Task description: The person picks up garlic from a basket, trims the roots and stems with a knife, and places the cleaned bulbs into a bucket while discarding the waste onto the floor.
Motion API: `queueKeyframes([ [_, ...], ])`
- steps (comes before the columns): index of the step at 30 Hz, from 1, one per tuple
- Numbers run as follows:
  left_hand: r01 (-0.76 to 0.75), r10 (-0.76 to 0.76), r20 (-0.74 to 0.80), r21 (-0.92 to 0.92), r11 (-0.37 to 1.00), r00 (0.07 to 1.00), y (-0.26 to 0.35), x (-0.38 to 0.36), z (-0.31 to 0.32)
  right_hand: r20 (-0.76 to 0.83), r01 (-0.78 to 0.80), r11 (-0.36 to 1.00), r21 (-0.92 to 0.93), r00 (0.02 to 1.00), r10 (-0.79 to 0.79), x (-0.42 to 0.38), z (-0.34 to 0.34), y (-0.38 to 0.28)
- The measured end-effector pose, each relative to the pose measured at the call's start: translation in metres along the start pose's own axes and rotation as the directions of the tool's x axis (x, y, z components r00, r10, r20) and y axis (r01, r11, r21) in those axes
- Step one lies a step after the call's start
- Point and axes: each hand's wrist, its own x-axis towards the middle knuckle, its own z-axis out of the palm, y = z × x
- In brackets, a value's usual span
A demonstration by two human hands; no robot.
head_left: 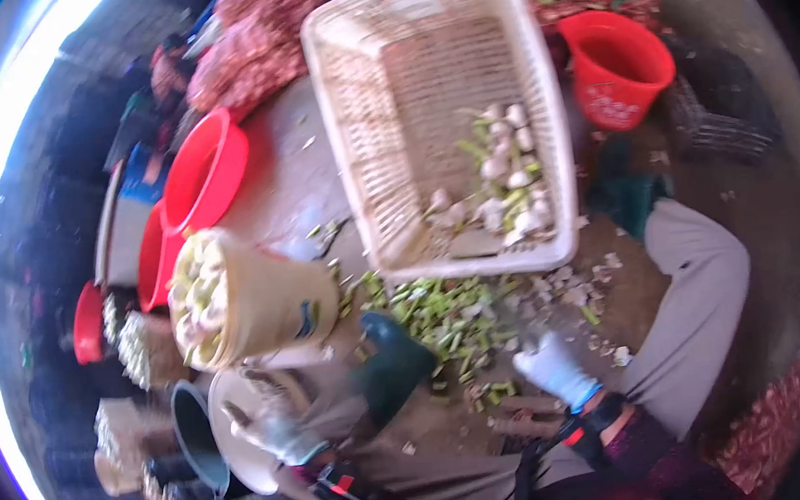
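Observation:
My left hand [283, 433], in a pale work glove, is held up with its fingers apart and nothing in it. It is near a tan bucket [272, 298] heaped with peeled white garlic [199, 299] and above a round white lid or basin [238, 441]. My right hand [552, 371], also gloved, is closed over the floor; a blurred thing seems to stick out at its fingers, and I cannot make it out. Cut green garlic stems [452, 316] lie heaped between my legs. Ahead, a white plastic crate [477, 267] holds several garlic bulbs [518, 179] with stem pieces.
Red tubs [211, 176] stand on the left, and a red bucket [616, 68] is beyond the crate at right. Mesh sacks [257, 50] are piled at the back. Peeled garlic fills more containers [145, 350] at left. Papery skins [577, 288] litter the floor.

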Motion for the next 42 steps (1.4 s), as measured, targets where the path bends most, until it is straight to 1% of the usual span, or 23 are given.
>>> queueKeyframes([
  [1,-0.03,-0.004,0.133,0.25,0.968,0.991,-0.015,0.02,0.002,0.106,-0.093,0.992,-0.086,0.989,0.102,0.0,-0.008,-0.011],
  [3,-0.093,-0.099,0.206,0.752,0.652,0.974,-0.072,0.071,0.004,0.029,-0.026,0.996,0.08,0.999,0.024,0.0,-0.013,-0.025],
  [5,0.106,-0.292,-0.025,0.959,0.263,0.956,-0.171,0.086,0.018,0.038,-0.018,0.981,0.196,0.999,0.011,0.012,-0.006,-0.012],
  [9,0.014,-0.497,-0.215,0.926,-0.378,0.841,-0.273,0.194,-0.073,0.064,-0.229,0.954,0.193,0.973,0.221,0.018,-0.007,0.007],
  [10,-0.002,-0.474,-0.271,0.867,-0.498,0.838,-0.288,0.227,-0.108,0.2,-0.429,0.901,0.071,0.891,0.408,0.019,-0.02,-0.002],
  [11,-0.022,-0.452,-0.323,0.793,-0.609,0.831,-0.304,0.256,-0.141,0.144,-0.378,0.924,0.052,0.919,0.368,0.016,-0.014,0.012],
  [13,-0.098,-0.362,-0.376,0.566,-0.819,0.853,-0.328,0.3,-0.18,-0.115,-0.046,0.963,0.265,0.99,0.079,0.028,-0.037,-0.015],
  [14,-0.306,-0.41,-0.104,0.507,-0.806,0.906,-0.322,0.348,-0.251,-0.12,-0.071,0.962,0.263,0.987,0.106,0.029,-0.034,-0.008],
  [15,-0.304,-0.419,-0.123,0.51,-0.804,0.9,-0.334,0.343,-0.251,-0.134,-0.052,0.98,0.191,0.988,0.078,0.024,-0.027,0.001],
  [17,-0.454,-0.457,-0.293,0.084,-0.887,0.84,-0.348,0.311,-0.199,-0.131,-0.043,0.99,0.132,0.99,0.061,0.021,-0.02,0.008],
  [19,-0.442,-0.437,-0.339,0.069,-0.895,0.833,-0.356,0.294,-0.164,-0.113,-0.045,0.962,0.27,0.99,0.078,0.02,-0.016,0.009],
  [21,-0.384,-0.428,-0.457,0.191,-0.903,0.78,-0.354,0.284,-0.144,-0.076,-0.078,0.954,0.29,0.992,0.105,0.035,-0.038,-0.009],
  [22,-0.356,-0.522,-0.365,0.432,-0.829,0.771,-0.344,0.277,-0.141,-0.046,-0.106,0.945,0.308,0.991,0.126,0.037,-0.046,-0.017],
  [23,-0.369,-0.528,-0.351,0.428,-0.825,0.773,-0.334,0.269,-0.135,-0.057,-0.091,0.944,0.316,0.992,0.115,0.031,-0.044,-0.015],
  [24,-0.265,-0.528,-0.322,0.596,-0.758,0.786,-0.33,0.25,-0.117,-0.06,-0.134,0.944,0.301,0.985,0.159,0.025,-0.04,-0.01],
  [25,-0.155,-0.526,-0.294,0.742,-0.652,0.798,-0.325,0.228,-0.099,-0.065,-0.177,0.942,0.286,0.977,0.203,0.019,-0.039,-0.011],
  [27,-0.055,-0.656,-0.127,0.967,-0.249,0.744,-0.299,0.175,-0.072,-0.122,-0.014,0.974,0.227,0.992,0.043,0.019,-0.042,-0.007],
  [29,-0.026,-0.599,-0.07,0.988,-0.15,0.798,-0.278,0.115,-0.054,-0.123,0.029,0.939,0.343,0.992,0.014,0.014,-0.045,-0.013],
  [30,-0.03,-0.61,-0.055,0.991,-0.127,0.79,-0.259,0.096,-0.056,0.008,-0.126,0.924,0.36,0.991,0.132,0.008,-0.05,-0.021],
  [31,-0.025,-0.618,-0.049,0.994,-0.11,0.785,-0.239,0.076,-0.06,-0.178,0.14,0.938,0.317,0.98,-0.086,0.005,-0.056,-0.034],
  [36,0.222,-0.584,-0.19,0.975,-0.016,0.789,-0.176,-0.027,-0.049,-0.094,0.484,0.861,-0.157,0.86,-0.501,-0.02,-0.048,-0.039],
  [40,0.057,-0.487,-0.15,0.978,-0.199,0.86,-0.146,-0.062,-0.051,0.029,0.591,0.753,-0.29,0.791,-0.611,-0.036,-0.041,-0.042],
  [42,-0.38,-0.608,0.106,0.859,-0.343,0.787,-0.129,-0.069,-0.064,0.04,0.618,0.736,-0.275,0.773,-0.633,-0.041,-0.039,-0.041],
])
